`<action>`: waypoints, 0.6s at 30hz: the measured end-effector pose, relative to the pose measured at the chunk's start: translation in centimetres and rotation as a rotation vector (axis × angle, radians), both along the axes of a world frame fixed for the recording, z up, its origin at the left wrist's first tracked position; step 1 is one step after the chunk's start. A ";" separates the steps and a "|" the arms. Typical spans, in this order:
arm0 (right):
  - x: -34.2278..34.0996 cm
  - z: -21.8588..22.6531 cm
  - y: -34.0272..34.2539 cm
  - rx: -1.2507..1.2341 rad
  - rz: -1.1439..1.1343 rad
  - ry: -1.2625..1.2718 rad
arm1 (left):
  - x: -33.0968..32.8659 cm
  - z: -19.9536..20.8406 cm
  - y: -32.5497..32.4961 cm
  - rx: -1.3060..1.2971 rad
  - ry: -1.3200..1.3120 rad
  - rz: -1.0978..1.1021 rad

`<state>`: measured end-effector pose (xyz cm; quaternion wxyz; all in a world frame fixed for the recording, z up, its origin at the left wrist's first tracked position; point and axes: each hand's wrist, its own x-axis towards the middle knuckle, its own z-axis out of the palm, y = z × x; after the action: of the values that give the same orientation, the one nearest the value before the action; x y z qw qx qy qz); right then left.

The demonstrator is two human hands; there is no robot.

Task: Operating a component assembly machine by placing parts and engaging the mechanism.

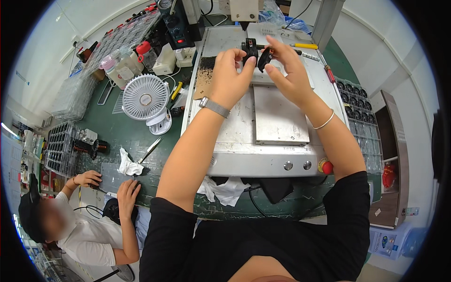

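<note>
My left hand (232, 77) pinches a small black block-shaped part (250, 48) between thumb and fingers, above the machine's metal bed. Close to its right, my right hand (289, 70) has its thumb and fingers around a thin, rounded black piece (265, 58). The two black parts are held apart, with a narrow gap between them. Exactly what kind of parts they are I cannot make out. Just beyond my hands hangs the machine's head with a dark pointed tip (244, 25). Below my hands lies a flat metal plate (281, 115) on the bed.
A red stop button (326, 166) sits on the machine's front panel. To the left stand a white fan (145, 97), bottles (126, 70) and tweezers (151, 149). Trays of round black parts (359, 108) lie at the right. A seated co-worker (89, 230) works at the lower left.
</note>
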<state>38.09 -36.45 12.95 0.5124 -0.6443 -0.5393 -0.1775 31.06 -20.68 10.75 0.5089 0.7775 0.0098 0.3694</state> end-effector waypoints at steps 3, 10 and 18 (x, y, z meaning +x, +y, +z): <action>0.7 -0.4 0.1 0.028 -0.038 0.134 | 0.1 -0.5 0.8 0.319 -0.084 0.241; 0.8 0.4 0.8 0.033 -0.132 0.060 | -0.2 0.7 0.1 0.226 0.156 0.067; 1.5 0.5 1.5 0.026 -0.214 0.167 | 0.4 1.4 0.1 -0.372 -0.014 -0.110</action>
<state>39.62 -34.91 13.45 0.5421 -0.7038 -0.4208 -0.1839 31.48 -20.53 12.11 0.6632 0.6669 0.0320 0.3383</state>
